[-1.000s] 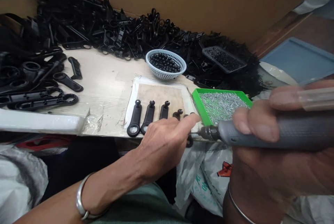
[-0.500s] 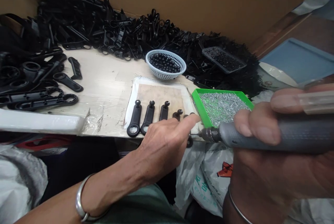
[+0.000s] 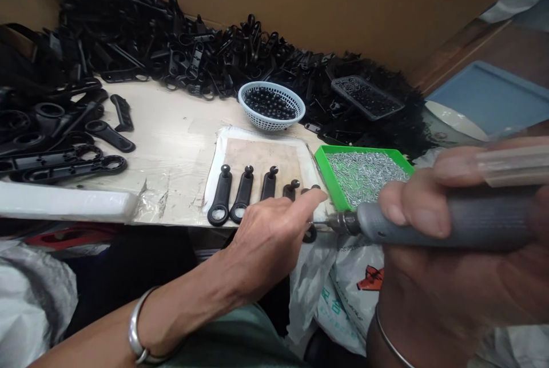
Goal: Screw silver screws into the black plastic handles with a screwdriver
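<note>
My right hand (image 3: 446, 242) is wrapped round a grey electric screwdriver (image 3: 429, 220) whose bit points left at a black plastic handle part (image 3: 309, 231) at the table's front edge. My left hand (image 3: 268, 242) presses down on that part with its forefinger stretched out over it, and the other fingers are hidden. Several black handle parts (image 3: 244, 194) lie in a row on a small brown pad (image 3: 261, 156) just left of it. A green tray of small screws (image 3: 364, 171) sits right behind the screwdriver's tip.
A white mesh basket of black knobs (image 3: 271, 105) stands behind the pad. Heaps of black plastic parts (image 3: 141, 42) fill the back and left. A dark tray of small pieces (image 3: 368, 96) lies at back right. A white foam strip (image 3: 64, 202) lines the front left edge.
The screwdriver's bit has edged slightly left toward the held part. My left hand stays where it was.
</note>
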Demonstrator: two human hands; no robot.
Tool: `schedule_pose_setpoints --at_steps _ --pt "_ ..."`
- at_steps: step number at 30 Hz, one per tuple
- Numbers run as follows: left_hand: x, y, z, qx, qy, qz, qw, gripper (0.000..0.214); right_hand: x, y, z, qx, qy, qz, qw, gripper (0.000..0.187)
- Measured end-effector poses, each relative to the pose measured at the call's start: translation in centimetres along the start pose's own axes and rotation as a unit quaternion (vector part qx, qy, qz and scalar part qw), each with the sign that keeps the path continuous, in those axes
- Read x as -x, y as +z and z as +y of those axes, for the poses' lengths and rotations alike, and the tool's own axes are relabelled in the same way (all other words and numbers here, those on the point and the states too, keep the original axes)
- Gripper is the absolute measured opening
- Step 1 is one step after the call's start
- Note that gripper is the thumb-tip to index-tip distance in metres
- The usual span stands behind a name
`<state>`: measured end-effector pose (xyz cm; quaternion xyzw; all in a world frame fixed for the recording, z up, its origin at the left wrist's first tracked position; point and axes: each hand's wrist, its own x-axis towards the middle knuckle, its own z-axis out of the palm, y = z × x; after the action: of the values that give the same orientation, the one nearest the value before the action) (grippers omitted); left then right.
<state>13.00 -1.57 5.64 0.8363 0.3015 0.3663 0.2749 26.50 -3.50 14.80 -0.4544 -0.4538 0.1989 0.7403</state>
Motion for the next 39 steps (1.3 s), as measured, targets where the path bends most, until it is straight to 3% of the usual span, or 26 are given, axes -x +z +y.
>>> schedule_pose_setpoints --at_steps 3,6,9,14,19,23,29,39 --pt "0.2 0.0 -0.3 -0.039 0.009 0.009 0.999 0.043 -0.6 -0.1 -0.1 -0.013 -0.027 -0.01 0.999 0.012" --pt "0.4 -0.2 -0.2 -0.077 0.028 0.003 0.997 0.032 -1.8 -0.4 0.4 -0.015 -0.054 0.027 0.998 0.014" --pt "0.5 -0.2 -0.3 -0.107 0.099 -0.052 0.988 0.014 -3.3 -0.6 1.6 -0.004 -0.098 0.073 0.993 0.017" --pt "0.5 1.1 -1.0 -0.172 0.163 -0.113 0.965 0.022 -4.3 -0.1 3.5 0.005 -0.099 0.114 0.989 0.014" --pt "0.3 1.4 -1.2 -0.164 0.172 -0.157 0.959 0.019 -4.1 0.4 4.0 0.009 -0.062 0.106 0.992 0.014" --pt "0.1 1.2 -0.9 -0.171 0.168 -0.156 0.958 0.019 -4.2 0.4 4.1 0.017 -0.057 0.101 0.993 0.01" --pt "-0.5 0.9 -0.7 -0.148 0.132 -0.213 0.957 0.009 -4.2 0.6 4.3 0.021 -0.048 0.075 0.996 0.011" --pt "0.3 1.2 -1.1 -0.199 0.15 -0.181 0.951 0.022 -4.5 0.2 4.4 -0.001 -0.069 0.055 0.996 0.014"
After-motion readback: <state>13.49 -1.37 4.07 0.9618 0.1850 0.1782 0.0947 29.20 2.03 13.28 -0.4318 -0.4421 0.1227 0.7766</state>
